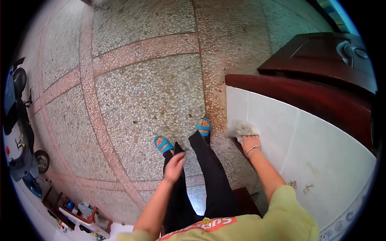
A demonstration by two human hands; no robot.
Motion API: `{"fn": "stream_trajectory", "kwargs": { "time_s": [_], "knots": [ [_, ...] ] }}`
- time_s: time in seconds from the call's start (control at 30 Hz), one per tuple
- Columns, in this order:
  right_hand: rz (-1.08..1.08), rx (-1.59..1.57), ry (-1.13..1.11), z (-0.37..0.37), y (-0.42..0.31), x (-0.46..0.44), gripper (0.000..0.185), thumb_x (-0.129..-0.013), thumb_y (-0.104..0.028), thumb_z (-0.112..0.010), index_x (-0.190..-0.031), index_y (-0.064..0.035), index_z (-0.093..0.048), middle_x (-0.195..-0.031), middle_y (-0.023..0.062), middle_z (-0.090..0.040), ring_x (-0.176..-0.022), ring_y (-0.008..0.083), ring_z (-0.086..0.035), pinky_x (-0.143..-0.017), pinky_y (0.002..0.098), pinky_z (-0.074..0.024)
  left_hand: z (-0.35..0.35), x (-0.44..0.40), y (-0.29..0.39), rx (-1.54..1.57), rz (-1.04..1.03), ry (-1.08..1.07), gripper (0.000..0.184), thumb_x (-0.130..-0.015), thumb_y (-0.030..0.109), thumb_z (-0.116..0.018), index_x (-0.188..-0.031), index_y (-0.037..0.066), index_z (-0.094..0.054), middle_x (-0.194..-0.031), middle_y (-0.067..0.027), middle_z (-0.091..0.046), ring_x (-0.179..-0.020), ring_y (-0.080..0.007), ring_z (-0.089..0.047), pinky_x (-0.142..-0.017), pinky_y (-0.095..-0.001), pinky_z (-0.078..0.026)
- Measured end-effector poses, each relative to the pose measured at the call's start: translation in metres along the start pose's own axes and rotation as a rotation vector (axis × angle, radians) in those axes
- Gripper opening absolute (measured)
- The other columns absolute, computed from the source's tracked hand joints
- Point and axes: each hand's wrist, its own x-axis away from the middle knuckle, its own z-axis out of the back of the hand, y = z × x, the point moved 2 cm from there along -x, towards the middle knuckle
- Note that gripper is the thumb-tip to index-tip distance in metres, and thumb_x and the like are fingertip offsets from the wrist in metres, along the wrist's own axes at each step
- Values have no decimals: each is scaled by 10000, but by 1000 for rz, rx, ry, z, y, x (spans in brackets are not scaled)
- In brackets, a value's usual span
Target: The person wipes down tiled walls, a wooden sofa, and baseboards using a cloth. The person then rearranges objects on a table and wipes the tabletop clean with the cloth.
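The white tiled wall (277,124) is bounded along its top by a dark red board (297,95) and, at its far end, by a straight upright edge beside the terrazzo floor (148,92). A dark wooden door (321,60) stands beyond that board. On the other side, the floor stretches from the blue sandals (204,125) toward the scooter (20,128), which is well apart from both hands; the left arm has far more room around it than the right, which runs close along the tiles.

The pale cloth (243,128) lies against the wall near its lower far corner, its outer end blurred and reaching toward the floor. The right hand (251,142) presses on it with fingers held close together; the cloth bulges out past them, and their tips are hidden in it. The left hand (174,166) hangs over the black trousers (213,172), fingers together and slightly bent; I cannot tell whether it touches the fabric.
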Motion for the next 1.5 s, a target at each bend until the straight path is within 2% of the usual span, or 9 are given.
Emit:
{"fn": "stream_trajectory", "kwargs": {
  "time_s": [0.13, 0.37, 0.53, 0.6, 0.8, 0.93, 1.17, 1.33, 1.5],
  "knots": [
    [-74, -177, 481, 65, 6, 19, 378, -706, -190, -505, -1058, -70, -434, -1014, 117, -484, -944, 255, -446, -840, 371, -283, -139, -100, 69, 14, -263, -366, 427, -808, 296, -410, -1164, 68, -351, -1093, -40, -414, -936, -134, -394, -723, -242, -361],
    [-47, -402, 582, 62, 8, 59, 454, -645, -111, -543, -1059, 5, -394, -1062, 164, -421, -1026, 315, -358, -850, 379, -289, -273, -137, 98, 508, -167, -506, 503, -792, 249, -408, -1207, 49, -208, -1079, -158, -420, -1022, -249, -392, -857, -292, -302],
    [26, -819, 392, -28, -21, 97, 489, -637, -65, -521, -1071, 64, -335, -1103, 240, -354, -1029, 379, -327, -886, 409, -258, -273, -121, 27, -173, 133, -494, 376, -741, 251, -439, -1004, -16, -405, -1068, -243, -373, -987, -325, -386, -812, -316, -332],
    [72, -876, 313, -47, -31, 109, 476, -635, -66, -522, -1061, 56, -346, -1112, 243, -343, -1037, 379, -321, -885, 403, -265, -295, -125, -47, -270, -306, -288, 377, -736, 261, -447, -974, -32, -439, -1142, -265, -298, -1029, -395, -317, -879, -379, -274],
    [78, -960, 292, -64, -25, 100, 442, -646, -79, -526, -1048, 25, -373, -1131, 247, -324, -1038, 386, -318, -891, 386, -263, -275, -183, 23, -269, -470, 1, 337, -697, 201, -527, -924, -35, -445, -1110, -251, -334, -1030, -368, -336, -878, -368, -281],
    [-139, -1141, 487, -52, -4, 62, 459, -689, -73, -501, -1104, 22, -329, -1153, 227, -324, -1068, 336, -330, -893, 358, -268, -261, -233, 68, 166, -423, -21, 467, -750, 244, -498, -1093, -33, -345, -1118, -196, -387, -1004, -248, -405, -836, -301, -325],
    [-212, -1807, 500, -42, -14, 55, 410, -702, -41, -514, -1073, 14, -350, -1075, 162, -413, -984, 209, -433, -810, 289, -350, -293, -182, 4, 14, -139, -267, 591, -771, 327, -440, -1176, -47, -229, -1173, -227, -295, -1097, -268, -292, -902, -283, -231],
    [-294, -1623, 564, -61, -24, 123, 257, -682, -35, -530, -903, 1, -404, -819, 93, -449, -773, 169, -466, -712, 280, -381, -294, -69, 2, -33, 8, -667, 755, -729, 372, -496, -1184, -104, -128, -1230, -298, -133, -1176, -317, -147, -952, -290, -144],
    [-193, -1317, 693, -26, -9, 178, 293, -660, 32, -461, -925, 15, -337, -873, 83, -435, -793, 128, -446, -737, 257, -366, -286, -15, 88, 8, -187, -601, 699, -714, 232, -545, -1194, -82, -145, -1233, -270, -169, -1180, -253, -170, -937, -277, -177]
  ]
}}
